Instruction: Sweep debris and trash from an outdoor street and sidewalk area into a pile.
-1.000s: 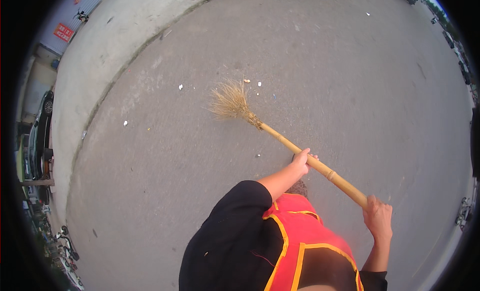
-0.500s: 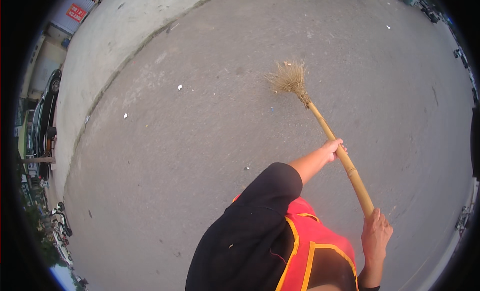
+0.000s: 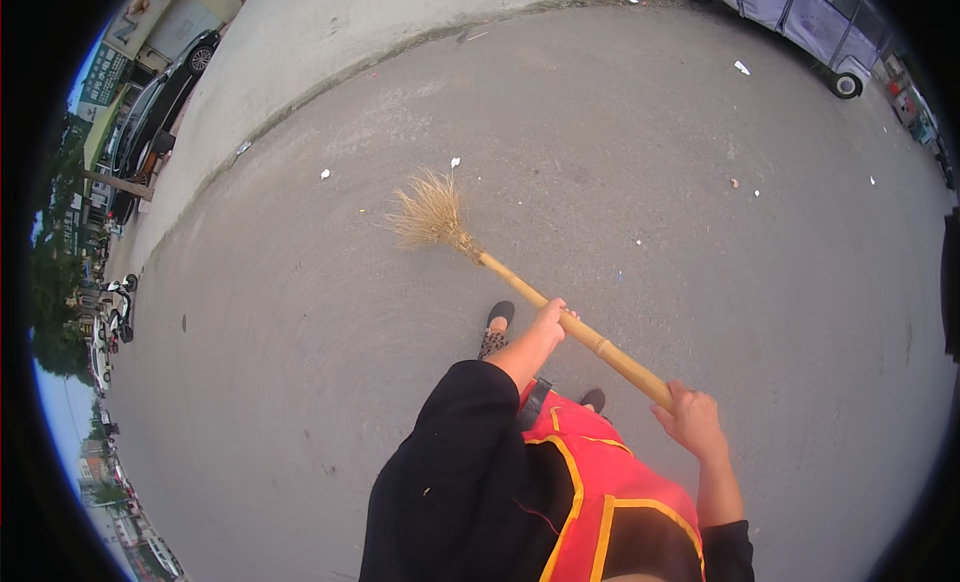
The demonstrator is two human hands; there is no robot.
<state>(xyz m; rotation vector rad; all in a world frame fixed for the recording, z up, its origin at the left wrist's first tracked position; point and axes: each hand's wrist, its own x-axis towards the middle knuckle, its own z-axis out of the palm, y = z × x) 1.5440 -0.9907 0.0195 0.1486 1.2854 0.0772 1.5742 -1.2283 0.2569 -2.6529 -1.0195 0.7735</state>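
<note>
A wide stretch of grey asphalt road [image 3: 300, 382] fills the view, bounded along its far left edge by a paler concrete pavement [image 3: 330, 32]. At the road's far right corner stands a covered cart [image 3: 800, 22] on small wheels, and dark parked cars [image 3: 150, 112] line the pavement's outer left edge. The person wears a black sleeve [image 3: 460, 482] and a red vest [image 3: 610, 502] with yellow trim, with one sandalled foot [image 3: 495, 327] set on the road just ahead of the body. A broom [image 3: 560, 317] with a long bamboo handle slants from lower right to upper left, its straw head [image 3: 430, 214] resting on the asphalt near the middle of the road. The left hand [image 3: 550, 317] is wrapped around the handle about midway along it, fingers closed. The right hand [image 3: 690, 417] grips the handle's near end, fingers curled shut around it. Small white litter scraps [image 3: 325, 173] lie scattered on the road beyond the straw head, one scrap [image 3: 455, 163] just past it.
</note>
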